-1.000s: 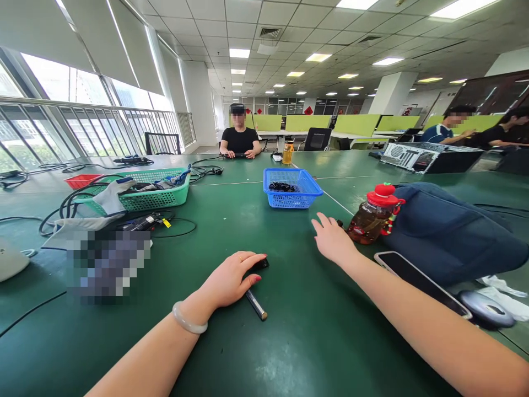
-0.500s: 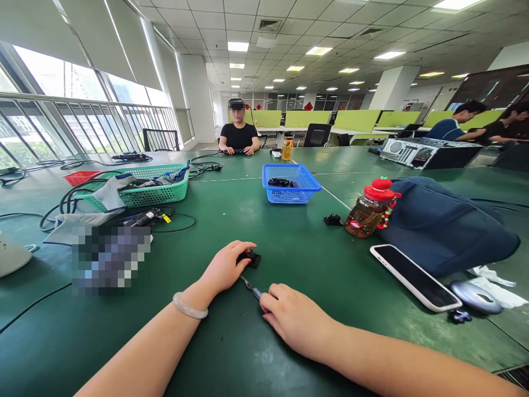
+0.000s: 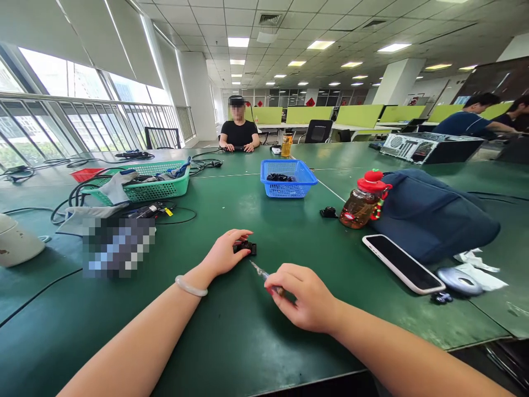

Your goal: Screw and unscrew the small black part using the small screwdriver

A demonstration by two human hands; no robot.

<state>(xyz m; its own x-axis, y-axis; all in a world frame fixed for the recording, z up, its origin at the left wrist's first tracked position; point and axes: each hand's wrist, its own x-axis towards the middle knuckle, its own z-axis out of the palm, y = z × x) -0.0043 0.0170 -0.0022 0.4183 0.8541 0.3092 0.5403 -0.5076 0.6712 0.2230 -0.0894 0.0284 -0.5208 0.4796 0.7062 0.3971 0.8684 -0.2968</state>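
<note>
My left hand (image 3: 226,252), with a pale bangle at the wrist, rests on the green table with thumb and fingers around a small black plastic part (image 3: 250,248). The part's right end shows beyond the fingertips; the rest is covered. Held in my right hand (image 3: 303,295) is a small pointed metal tool (image 3: 261,271) with a bluish handle, its tip directed up and left toward the part. A short gap separates tip and part. My fingers hide most of the handle, so I cannot tell its exact kind.
Ahead stands a blue basket (image 3: 288,179) with black items; a green basket (image 3: 165,186) with gloves is at left. On the right are a red-lidded bottle (image 3: 360,204), dark blue bag (image 3: 433,215), phone (image 3: 403,262) and another black part (image 3: 328,212). A person (image 3: 238,132) sits opposite.
My right hand has lifted and shifted slightly right with the tool, and its fingers have changed their hold. The left hand keeps the black part; the view has shifted a little.
</note>
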